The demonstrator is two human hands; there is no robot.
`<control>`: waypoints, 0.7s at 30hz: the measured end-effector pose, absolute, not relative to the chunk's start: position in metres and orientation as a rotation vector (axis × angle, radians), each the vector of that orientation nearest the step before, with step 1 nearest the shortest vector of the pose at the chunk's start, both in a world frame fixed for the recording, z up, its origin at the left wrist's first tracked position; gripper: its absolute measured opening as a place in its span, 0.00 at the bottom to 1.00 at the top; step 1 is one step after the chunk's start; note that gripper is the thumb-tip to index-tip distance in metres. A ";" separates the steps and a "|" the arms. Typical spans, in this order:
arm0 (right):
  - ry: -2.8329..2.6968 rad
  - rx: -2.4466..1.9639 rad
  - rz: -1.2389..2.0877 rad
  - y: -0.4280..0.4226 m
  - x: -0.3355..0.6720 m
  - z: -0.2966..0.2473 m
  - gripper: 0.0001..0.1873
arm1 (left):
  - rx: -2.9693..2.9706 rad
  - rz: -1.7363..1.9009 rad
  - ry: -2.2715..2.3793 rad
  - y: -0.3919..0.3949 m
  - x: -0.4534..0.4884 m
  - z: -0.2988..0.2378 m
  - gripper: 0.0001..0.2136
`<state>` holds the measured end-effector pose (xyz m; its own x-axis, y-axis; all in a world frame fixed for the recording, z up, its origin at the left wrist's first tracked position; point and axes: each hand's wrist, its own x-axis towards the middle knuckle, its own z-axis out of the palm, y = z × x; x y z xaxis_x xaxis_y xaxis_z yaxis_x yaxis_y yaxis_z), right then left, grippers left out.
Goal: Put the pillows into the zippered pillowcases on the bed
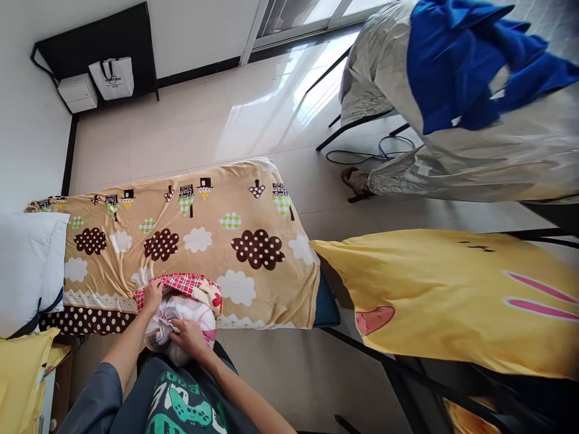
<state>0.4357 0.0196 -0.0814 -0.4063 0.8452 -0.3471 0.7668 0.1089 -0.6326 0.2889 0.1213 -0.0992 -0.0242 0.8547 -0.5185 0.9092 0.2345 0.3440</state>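
Observation:
At the bed's near edge, a bulky cloth bundle (178,310), white with pink checks, rests against my body. A red checked cloth (190,284) with a beige printed part lies over its far side; the two may be parts of one cover. My left hand (152,295) has its fingers closed on the left end of the red checked cloth. Lower and to the right, my right hand (189,337) pinches the white-and-pink cloth at the front of the bundle. What is inside the bundle is hidden.
A tan patterned blanket (208,211) covers the bed before me. White pillows (27,271) lie at its left end. A yellow cloth (434,295) hangs over a dark frame at right. Beyond it, silvery sheeting (470,172) and blue fabric (456,66) drape over furniture.

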 end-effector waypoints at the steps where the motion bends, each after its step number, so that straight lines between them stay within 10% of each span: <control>1: -2.254 -1.667 1.197 0.025 0.436 -0.081 0.10 | 1.627 -0.071 1.860 0.124 0.290 -0.095 0.16; 21: -2.358 -1.560 0.903 0.118 0.421 -0.050 0.09 | 1.773 0.017 1.932 0.139 0.289 -0.018 0.13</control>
<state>0.4212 0.1176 -0.0500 -0.4365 0.8814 -0.1803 0.7763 0.2677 -0.5707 0.2894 0.1386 -0.0181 -0.0140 0.9337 -0.3579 0.9272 0.1460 0.3448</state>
